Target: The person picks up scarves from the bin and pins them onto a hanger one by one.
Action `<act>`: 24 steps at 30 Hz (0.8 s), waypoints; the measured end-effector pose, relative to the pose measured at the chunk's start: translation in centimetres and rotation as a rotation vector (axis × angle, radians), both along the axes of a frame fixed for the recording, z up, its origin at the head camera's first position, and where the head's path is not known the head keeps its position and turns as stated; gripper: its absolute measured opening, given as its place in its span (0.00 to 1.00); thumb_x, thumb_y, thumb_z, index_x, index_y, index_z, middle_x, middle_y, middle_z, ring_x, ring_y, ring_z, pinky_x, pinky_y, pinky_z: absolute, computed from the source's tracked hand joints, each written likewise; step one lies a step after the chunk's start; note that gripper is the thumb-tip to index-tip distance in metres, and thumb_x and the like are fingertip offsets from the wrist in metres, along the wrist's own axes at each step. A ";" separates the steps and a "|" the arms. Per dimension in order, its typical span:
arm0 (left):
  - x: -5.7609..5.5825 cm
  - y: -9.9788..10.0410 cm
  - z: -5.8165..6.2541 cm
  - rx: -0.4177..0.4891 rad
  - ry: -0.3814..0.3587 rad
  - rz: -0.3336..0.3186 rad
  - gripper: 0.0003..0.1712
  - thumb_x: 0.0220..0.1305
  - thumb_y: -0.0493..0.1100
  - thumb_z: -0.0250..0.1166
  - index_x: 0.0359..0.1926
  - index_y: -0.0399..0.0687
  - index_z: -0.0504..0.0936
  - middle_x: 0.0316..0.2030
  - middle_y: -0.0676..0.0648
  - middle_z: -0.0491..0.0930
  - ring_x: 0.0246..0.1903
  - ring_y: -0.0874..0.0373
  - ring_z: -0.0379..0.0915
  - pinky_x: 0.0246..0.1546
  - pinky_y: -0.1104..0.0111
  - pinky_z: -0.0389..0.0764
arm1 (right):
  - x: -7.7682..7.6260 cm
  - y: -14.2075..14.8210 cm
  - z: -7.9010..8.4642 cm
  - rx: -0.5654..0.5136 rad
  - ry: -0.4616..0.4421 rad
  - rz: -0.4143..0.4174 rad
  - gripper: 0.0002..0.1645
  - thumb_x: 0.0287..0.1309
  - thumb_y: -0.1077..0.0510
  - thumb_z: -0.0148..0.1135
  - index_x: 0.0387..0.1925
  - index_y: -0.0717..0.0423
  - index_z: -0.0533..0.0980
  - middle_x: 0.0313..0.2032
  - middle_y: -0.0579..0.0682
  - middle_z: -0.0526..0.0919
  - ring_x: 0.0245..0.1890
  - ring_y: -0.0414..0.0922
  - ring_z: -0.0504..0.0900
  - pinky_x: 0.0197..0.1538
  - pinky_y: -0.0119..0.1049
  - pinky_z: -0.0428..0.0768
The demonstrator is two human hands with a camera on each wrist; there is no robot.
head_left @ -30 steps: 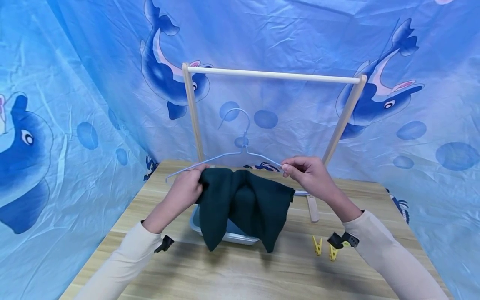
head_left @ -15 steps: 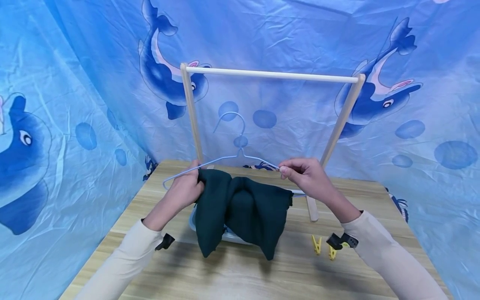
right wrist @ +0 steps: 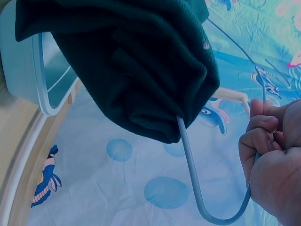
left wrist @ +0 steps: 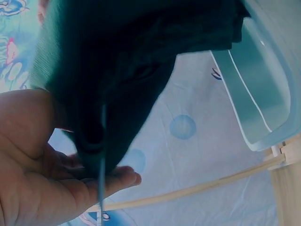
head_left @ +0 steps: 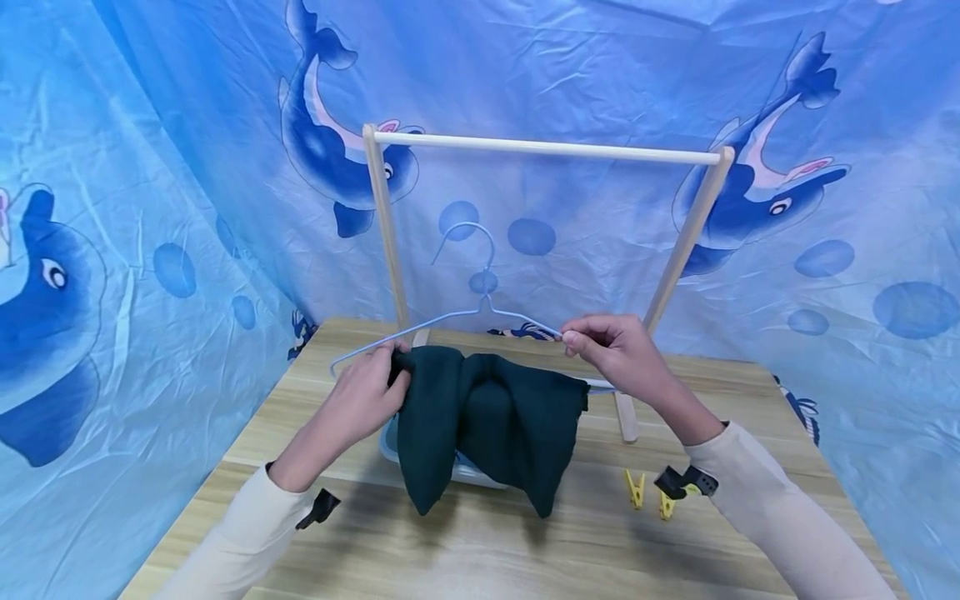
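Note:
A pale blue wire hanger (head_left: 482, 311) is held up with its hook on top. Dark green cloth (head_left: 495, 417) is folded over its lower bar, and two pointed ends hang down. My left hand (head_left: 366, 392) pinches the cloth's upper left edge between thumb and fingers, right by the hanger's left end. In the left wrist view the cloth (left wrist: 122, 70) passes between thumb and fingers, beside the thin wire. My right hand (head_left: 618, 350) pinches the hanger's right shoulder. At that side the bare lower bar of the hanger (right wrist: 190, 160) comes out of the folded cloth.
Beneath the cloth stands a light blue plastic basin (left wrist: 263, 70), mostly covered in the head view. Behind it rises a wooden rack with a white rail (head_left: 547, 148). Two yellow clothespins (head_left: 636, 490) lie on the wooden table (head_left: 465, 558) at right. A dolphin-print curtain surrounds the table.
The hanger and cloth have dropped slightly. My left hand has shifted down and left along the cloth's edge, its thumb now further apart from the fingers. My right hand keeps its pinch.

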State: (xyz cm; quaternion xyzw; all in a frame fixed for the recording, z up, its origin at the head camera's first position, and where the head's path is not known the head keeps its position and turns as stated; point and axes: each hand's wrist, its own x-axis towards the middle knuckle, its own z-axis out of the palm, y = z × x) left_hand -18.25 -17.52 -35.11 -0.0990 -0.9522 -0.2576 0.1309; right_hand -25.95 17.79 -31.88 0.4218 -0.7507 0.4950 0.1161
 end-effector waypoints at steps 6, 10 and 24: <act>1.3 0.1 -0.5 0.021 0.126 -0.005 0.24 0.75 0.41 0.59 0.65 0.31 0.71 0.59 0.33 0.78 0.47 0.41 0.81 0.45 0.49 0.81 | 0.1 0.2 0.0 0.003 -0.007 -0.003 0.09 0.70 0.70 0.59 0.40 0.64 0.85 0.27 0.57 0.83 0.17 0.40 0.67 0.21 0.33 0.68; 2.1 0.3 -0.6 -0.006 0.238 0.013 0.21 0.72 0.42 0.63 0.60 0.34 0.76 0.54 0.34 0.82 0.45 0.41 0.83 0.42 0.48 0.83 | 0.2 0.2 0.1 0.008 -0.010 -0.016 0.09 0.70 0.70 0.59 0.40 0.64 0.85 0.27 0.57 0.82 0.17 0.40 0.67 0.21 0.33 0.68; 2.5 1.2 0.5 0.051 0.079 0.113 0.31 0.73 0.66 0.57 0.46 0.43 0.85 0.39 0.48 0.82 0.36 0.55 0.76 0.40 0.58 0.78 | 0.0 0.1 0.3 0.002 -0.010 -0.027 0.09 0.70 0.69 0.59 0.39 0.63 0.85 0.27 0.51 0.81 0.16 0.40 0.65 0.21 0.35 0.66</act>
